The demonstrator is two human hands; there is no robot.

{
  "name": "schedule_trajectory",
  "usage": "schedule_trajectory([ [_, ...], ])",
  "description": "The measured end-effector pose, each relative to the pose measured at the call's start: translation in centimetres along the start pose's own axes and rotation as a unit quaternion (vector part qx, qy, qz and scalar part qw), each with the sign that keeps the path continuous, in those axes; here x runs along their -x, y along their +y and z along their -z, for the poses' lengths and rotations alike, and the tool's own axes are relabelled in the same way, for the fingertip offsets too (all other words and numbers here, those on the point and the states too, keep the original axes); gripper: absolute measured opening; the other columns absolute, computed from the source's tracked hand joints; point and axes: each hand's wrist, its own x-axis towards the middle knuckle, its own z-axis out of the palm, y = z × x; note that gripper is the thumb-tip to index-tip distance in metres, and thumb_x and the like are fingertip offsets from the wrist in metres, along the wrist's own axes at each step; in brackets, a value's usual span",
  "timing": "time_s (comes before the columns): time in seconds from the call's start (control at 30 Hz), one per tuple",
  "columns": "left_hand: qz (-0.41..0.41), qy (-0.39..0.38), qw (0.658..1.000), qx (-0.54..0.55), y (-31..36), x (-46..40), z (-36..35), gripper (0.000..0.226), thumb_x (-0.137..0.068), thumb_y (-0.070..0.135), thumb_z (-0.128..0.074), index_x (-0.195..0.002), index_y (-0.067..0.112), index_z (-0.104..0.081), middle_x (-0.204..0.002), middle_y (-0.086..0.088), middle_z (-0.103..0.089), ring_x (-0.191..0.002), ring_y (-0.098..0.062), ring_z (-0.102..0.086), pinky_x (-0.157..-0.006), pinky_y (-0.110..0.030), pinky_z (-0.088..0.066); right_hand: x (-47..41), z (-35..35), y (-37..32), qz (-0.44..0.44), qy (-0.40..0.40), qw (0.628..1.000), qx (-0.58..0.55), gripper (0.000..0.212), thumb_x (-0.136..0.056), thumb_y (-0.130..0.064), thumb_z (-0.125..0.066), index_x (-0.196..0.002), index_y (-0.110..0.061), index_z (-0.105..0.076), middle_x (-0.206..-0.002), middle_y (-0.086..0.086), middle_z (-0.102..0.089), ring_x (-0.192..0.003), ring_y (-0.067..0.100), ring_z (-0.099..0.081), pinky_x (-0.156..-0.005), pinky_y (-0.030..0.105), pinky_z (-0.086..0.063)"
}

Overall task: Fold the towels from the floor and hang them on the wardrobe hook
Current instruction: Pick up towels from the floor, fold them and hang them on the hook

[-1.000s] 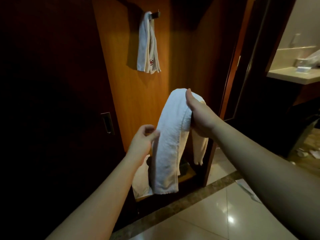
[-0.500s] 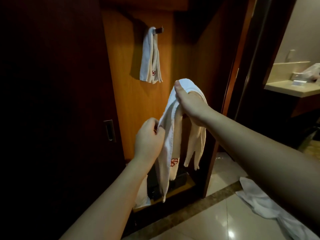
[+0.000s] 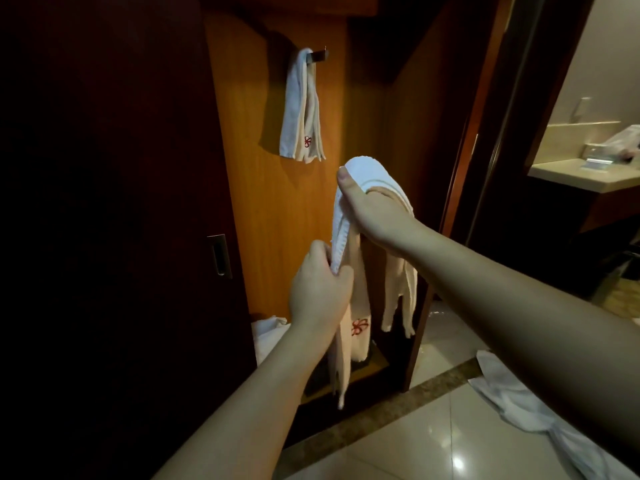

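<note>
White terry cloth fills the middle of the frame: a folded towel (image 3: 372, 188) draped over the right hand (image 3: 375, 216), whose fingers are tucked under the fold while the thumb presses along its top edge. The two halves of the towel hang down either side of that hand, and a red flower emblem (image 3: 359, 326) shows on the nearer hanging strip. Lower and to the left, the left hand (image 3: 320, 292) is curled tightly around the front strip, gripping it just below the fold. The hands are apart, one above the other, both clamped on the same towel.

At the upper centre, a second folded towel (image 3: 300, 109) hangs from the wardrobe hook (image 3: 319, 56) on the orange wooden panel (image 3: 277, 209). It is well above the held towel and not touching it. A dark sliding door (image 3: 104, 237) with a recessed metal handle (image 3: 220, 255) occupies the left of the frame. Behind the left forearm, a crumpled white cloth (image 3: 268, 332) sits at the bottom of the wardrobe. At lower right another white towel (image 3: 526, 407) lies on the glossy tiled floor (image 3: 433, 441). At the far right edge a pale counter (image 3: 581, 174) carries a few blurred items.
</note>
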Motion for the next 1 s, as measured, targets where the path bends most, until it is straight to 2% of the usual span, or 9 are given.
schedule_trajectory([
  [0.07,-0.013,0.007,0.999,-0.036,-1.0,-0.2,0.1,0.022,-0.086,0.025,-0.063,-0.096,0.032,-0.044,-0.091,0.008,-0.059,-0.073,-0.016,-0.062,-0.058,-0.038,-0.056,0.3,0.6,-0.1,0.010,0.012,1.000,-0.011,0.078,-0.091,-0.081,-0.028,-0.065,-0.013,-0.056,-0.068,0.006,-0.061,-0.078,0.034,-0.062,-0.092,0.048,-0.053],
  [0.17,0.006,-0.018,0.996,-0.092,-2.3,-0.5,-0.2,0.047,-0.088,0.031,-0.067,-0.128,0.027,-0.042,-0.114,0.014,-0.052,-0.087,-0.014,-0.061,-0.065,-0.037,-0.058,0.6,1.0,0.2,0.029,0.008,0.999,-0.023,0.075,-0.093,-0.078,-0.028,-0.069,-0.016,-0.061,-0.077,0.008,-0.069,-0.083,0.026,-0.069,-0.086,0.045,-0.058],
  [0.3,-0.023,-0.032,0.981,-0.188,-4.5,-0.9,-0.6,0.017,-0.088,0.014,-0.058,-0.100,0.027,-0.056,-0.089,0.009,-0.053,-0.065,-0.007,-0.050,-0.048,-0.028,-0.046,0.7,1.6,0.9,0.003,0.031,0.998,-0.062,0.070,-0.091,-0.076,-0.036,-0.090,-0.013,-0.066,-0.102,0.010,-0.070,-0.095,0.024,-0.068,-0.072,0.034,-0.061],
  [0.4,-0.014,0.004,0.970,-0.244,-7.2,-2.0,0.6,0.014,-0.087,0.017,-0.061,-0.082,0.028,-0.053,-0.083,0.009,-0.050,-0.067,-0.006,-0.044,-0.053,-0.023,-0.035,0.0,3.5,2.0,-0.042,0.109,0.991,-0.063,0.073,-0.074,-0.079,-0.036,-0.082,-0.014,-0.067,-0.103,0.008,-0.071,-0.097,0.025,-0.069,-0.084,0.041,-0.059],
  [0.53,0.005,0.020,0.957,-0.291,-10.5,-2.7,2.4,0.023,-0.084,0.022,-0.070,-0.086,0.030,-0.049,-0.079,0.012,-0.052,-0.067,-0.008,-0.056,-0.057,-0.030,-0.054,-0.4,4.7,4.0,-0.091,0.103,0.973,-0.187,0.047,-0.074,-0.066,-0.049,-0.081,-0.021,-0.059,-0.099,0.006,-0.067,-0.090,0.025,-0.070,-0.058,0.036,-0.060],
  [0.6,0.012,0.029,0.959,-0.282,-11.4,-2.9,3.1,0.028,-0.086,0.022,-0.069,-0.086,0.032,-0.043,-0.071,0.011,-0.051,-0.054,-0.004,-0.052,-0.043,-0.022,-0.041,-0.6,4.7,4.9,-0.096,0.121,0.971,-0.183,0.044,-0.076,-0.065,-0.049,-0.079,-0.022,-0.057,-0.096,0.002,-0.065,-0.093,0.026,-0.069,-0.066,0.043,-0.063],
  [0.73,-0.005,0.044,0.954,-0.297,-12.3,-3.7,4.8,0.021,-0.088,0.015,-0.064,-0.102,0.028,-0.055,-0.080,0.011,-0.056,-0.059,-0.005,-0.051,-0.045,-0.024,-0.036,-0.7,4.4,6.4,-0.115,0.153,0.958,-0.214,0.038,-0.079,-0.060,-0.050,-0.078,-0.023,-0.058,-0.091,0.000,-0.064,-0.092,0.025,-0.068,-0.070,0.042,-0.062],
  [0.9,0.004,0.016,0.972,-0.235,-11.9,-4.9,8.3,0.010,-0.089,0.018,-0.064,-0.098,0.021,-0.070,-0.089,0.008,-0.060,-0.071,-0.009,-0.054,-0.054,-0.027,-0.041,-1.7,5.1,7.6,-0.155,0.167,0.920,-0.320,0.024,-0.093,-0.047,-0.053,-0.090,-0.023,-0.054,-0.099,0.007,-0.061,-0.102,0.030,-0.065,-0.076,0.046,-0.060],
  [1.0,0.020,0.047,0.998,0.029,-9.9,-6.3,11.9,0.026,-0.080,0.010,-0.070,-0.082,0.035,-0.071,-0.083,0.013,-0.069,-0.077,-0.005,-0.062,-0.064,-0.024,-0.043,-2.6,6.0,7.8,-0.147,0.181,0.882,-0.410,0.024,-0.097,-0.037,-0.055,-0.114,-0.020,-0.052,-0.113,0.012,-0.060,-0.105,0.031,-0.063,-0.072,0.045,-0.059],
])
